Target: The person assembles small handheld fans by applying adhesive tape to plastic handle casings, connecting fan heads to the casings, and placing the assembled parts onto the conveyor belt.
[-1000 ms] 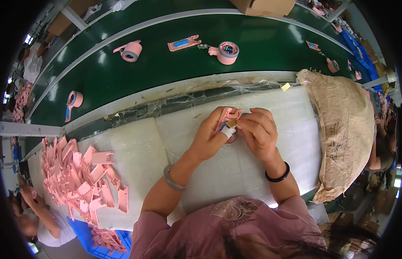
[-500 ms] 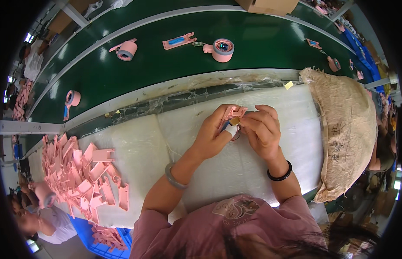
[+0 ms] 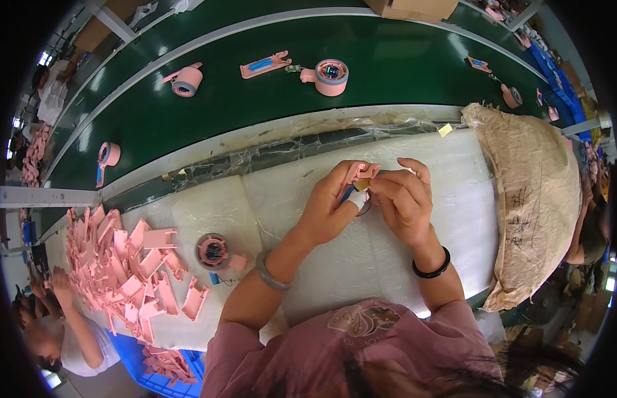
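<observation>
Over the middle of the white padded table, my left hand is closed around a pink plastic handle shell with something blue inside it. White wrapping covers my left thumb. A small yellow-brown piece lies against the shell. My right hand has its thumb and index finger pinched together at that piece, with other fingers partly lifted; what they grip is hidden. A thin dark wire loops below the fingertips. Beside my left forearm rests a pink round fan housing with a grey ring and wires inside.
Pink handle shells lie heaped at the left, above a blue crate. Beyond the table, a green conveyor belt carries several fan assemblies. A brown sack stands at the right. A co-worker is at lower left.
The round fan housing has come onto the table beside my left forearm. Fan assemblies on the belt have shifted slightly left. The co-worker's arm is raised now. My hands have barely moved.
</observation>
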### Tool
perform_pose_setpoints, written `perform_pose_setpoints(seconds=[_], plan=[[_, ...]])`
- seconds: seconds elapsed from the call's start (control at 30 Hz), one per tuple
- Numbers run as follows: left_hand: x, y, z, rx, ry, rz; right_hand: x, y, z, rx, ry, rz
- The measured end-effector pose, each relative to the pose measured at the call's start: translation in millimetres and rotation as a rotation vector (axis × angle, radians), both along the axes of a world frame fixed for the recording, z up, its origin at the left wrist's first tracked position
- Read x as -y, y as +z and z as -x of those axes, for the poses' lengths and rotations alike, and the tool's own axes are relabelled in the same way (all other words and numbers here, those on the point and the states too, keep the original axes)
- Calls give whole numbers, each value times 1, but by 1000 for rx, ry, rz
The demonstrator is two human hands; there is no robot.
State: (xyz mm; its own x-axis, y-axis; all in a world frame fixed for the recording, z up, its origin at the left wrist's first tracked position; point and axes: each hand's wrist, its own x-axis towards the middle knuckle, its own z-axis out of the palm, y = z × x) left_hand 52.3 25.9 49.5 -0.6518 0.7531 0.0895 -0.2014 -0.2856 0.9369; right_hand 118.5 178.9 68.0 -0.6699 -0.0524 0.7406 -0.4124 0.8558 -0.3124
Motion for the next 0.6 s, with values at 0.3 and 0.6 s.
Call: perform_pose_setpoints(seconds=[0.3, 0.6], plan=[[1, 0, 0, -118, 20, -76, 1, 1, -1, 21, 9, 10], [2, 3, 1, -88, 19, -15, -2, 3, 0, 26, 58, 10]])
